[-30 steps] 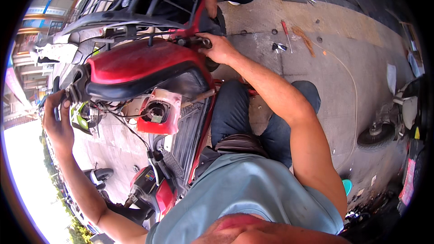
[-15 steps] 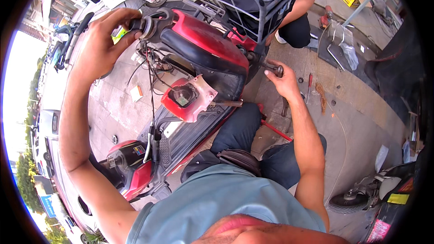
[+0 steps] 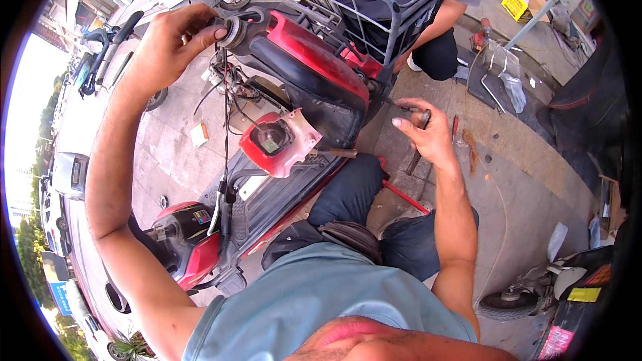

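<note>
A red scooter (image 3: 314, 60) lies on its side before me, with a bundle of bare wires (image 3: 227, 80) hanging at its opened front. At upper left my left hand (image 3: 177, 43) reaches up to a metal ring (image 3: 233, 31) at the end of the steering tube. Its fingers are curled and the thumb tip is against the ring; what lies between them is hidden. My right hand (image 3: 431, 134), beside the scooter's underside, grips a dark metal piece (image 3: 424, 117) with a thick rounded end. A loose red and white panel (image 3: 284, 142) hangs by the wires.
Behind the scooter stands a grey wire basket (image 3: 391, 13), with a crouching person's arm (image 3: 441, 23) next to it. A red bar (image 3: 404, 197) lies by my knee. On the paving are a screwdriver (image 3: 455, 127) and a dark metal rod (image 3: 414, 162). A wheel (image 3: 511, 301) stands lower right.
My right hand has drawn back from the scooter, slightly right and down, with the metal piece turned in its fingers. My left hand has shifted a little right and up at the ring.
</note>
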A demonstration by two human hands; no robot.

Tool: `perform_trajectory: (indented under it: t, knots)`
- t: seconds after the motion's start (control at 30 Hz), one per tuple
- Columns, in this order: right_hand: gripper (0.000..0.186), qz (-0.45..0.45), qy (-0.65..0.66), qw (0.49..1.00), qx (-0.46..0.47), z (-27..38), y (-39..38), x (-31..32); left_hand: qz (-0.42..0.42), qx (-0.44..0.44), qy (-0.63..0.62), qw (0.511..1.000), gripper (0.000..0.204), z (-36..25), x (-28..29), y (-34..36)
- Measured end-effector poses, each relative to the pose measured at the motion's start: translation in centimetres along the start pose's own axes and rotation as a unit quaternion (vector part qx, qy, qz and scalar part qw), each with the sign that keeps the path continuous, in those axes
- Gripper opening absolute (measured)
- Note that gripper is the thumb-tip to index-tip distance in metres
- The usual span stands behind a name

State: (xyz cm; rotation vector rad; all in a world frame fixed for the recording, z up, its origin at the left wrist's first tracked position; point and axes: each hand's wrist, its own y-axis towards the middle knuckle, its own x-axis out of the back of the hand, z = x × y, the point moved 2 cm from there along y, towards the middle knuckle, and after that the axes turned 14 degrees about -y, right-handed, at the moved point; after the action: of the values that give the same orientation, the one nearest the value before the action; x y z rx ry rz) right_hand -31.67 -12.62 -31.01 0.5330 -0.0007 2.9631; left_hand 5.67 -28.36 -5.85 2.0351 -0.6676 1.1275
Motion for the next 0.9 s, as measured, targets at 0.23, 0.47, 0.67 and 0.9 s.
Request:
perform_trajectory:
  t: [0.23, 0.47, 0.67, 0.9]
  knots:
    - [0.049, -0.086, 0.317, 0.919, 0.216, 13.2, -4.7, 5.3, 0.032, -0.069, -0.006, 0.997, 0.039, -1.3, 0.1, 0.1]
    - [0.03, -0.266, 0.454, 0.764, 0.373, 21.5, -6.9, 8.2, 0.015, -0.182, -0.008, 0.983, 0.041, -0.4, -1.0, -0.1]
    - [0.032, -0.115, 0.489, 0.763, 0.407, 24.1, -2.4, 7.8, -0.002, 0.039, 0.002, 0.999, 0.023, 0.1, -0.5, 0.2]
    - [0.044, -0.098, 0.553, 0.722, 0.404, 26.0, 5.8, 5.6, 0.008, -0.077, 0.016, 0.997, 0.027, -1.2, -0.2, -0.2]
